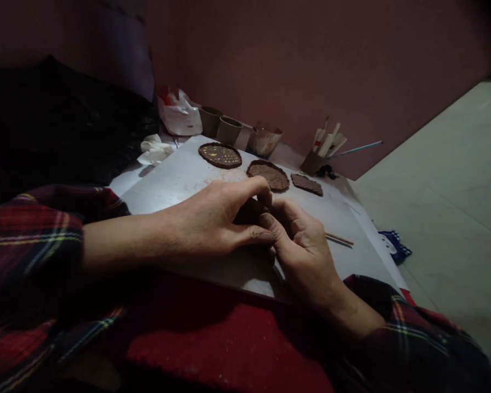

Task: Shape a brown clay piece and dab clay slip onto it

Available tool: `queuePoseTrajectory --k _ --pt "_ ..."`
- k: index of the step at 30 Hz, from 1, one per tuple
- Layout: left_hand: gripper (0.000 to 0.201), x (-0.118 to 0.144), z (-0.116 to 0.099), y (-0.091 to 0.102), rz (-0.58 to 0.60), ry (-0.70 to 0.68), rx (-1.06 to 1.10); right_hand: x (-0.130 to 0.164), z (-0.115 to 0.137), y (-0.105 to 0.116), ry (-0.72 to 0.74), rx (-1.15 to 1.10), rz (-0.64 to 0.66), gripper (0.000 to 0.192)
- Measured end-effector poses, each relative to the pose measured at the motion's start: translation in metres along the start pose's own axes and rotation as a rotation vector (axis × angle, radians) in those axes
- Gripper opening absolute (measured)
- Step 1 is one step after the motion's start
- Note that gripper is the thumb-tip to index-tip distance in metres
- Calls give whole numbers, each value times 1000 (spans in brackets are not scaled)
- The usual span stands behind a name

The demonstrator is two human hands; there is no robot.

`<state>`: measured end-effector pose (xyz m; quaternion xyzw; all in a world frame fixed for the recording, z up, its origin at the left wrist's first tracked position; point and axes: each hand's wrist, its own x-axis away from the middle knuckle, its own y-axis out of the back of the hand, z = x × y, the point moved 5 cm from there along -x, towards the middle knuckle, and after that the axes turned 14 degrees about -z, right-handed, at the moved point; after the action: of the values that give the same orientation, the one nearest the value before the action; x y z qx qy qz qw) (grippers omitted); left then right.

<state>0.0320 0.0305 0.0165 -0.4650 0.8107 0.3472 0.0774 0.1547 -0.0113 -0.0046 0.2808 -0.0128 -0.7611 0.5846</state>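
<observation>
The left hand (213, 221) and right hand (300, 243) are meeting over the grey board (175, 177), fingers pinching a dark clay lump (249, 210); three clay discs (268, 176) are lying beyond.

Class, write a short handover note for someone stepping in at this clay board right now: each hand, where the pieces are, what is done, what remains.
Left hand and right hand: both closed together on a small dark clay lump, pinching it over the grey board.
Done, by the look of it: a dotted clay disc, a plain clay disc and a smaller flat piece lie at the board's far edge.
Wooden stick lies just right of the right hand; tool cup beyond.
Left: the lump in hand is not yet flattened.
</observation>
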Motion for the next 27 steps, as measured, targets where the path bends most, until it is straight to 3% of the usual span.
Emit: queuePoseTrajectory --k 27 --pt "22 1 2 -1 7 -24 4 0 1 0 -3 -12 5 11"
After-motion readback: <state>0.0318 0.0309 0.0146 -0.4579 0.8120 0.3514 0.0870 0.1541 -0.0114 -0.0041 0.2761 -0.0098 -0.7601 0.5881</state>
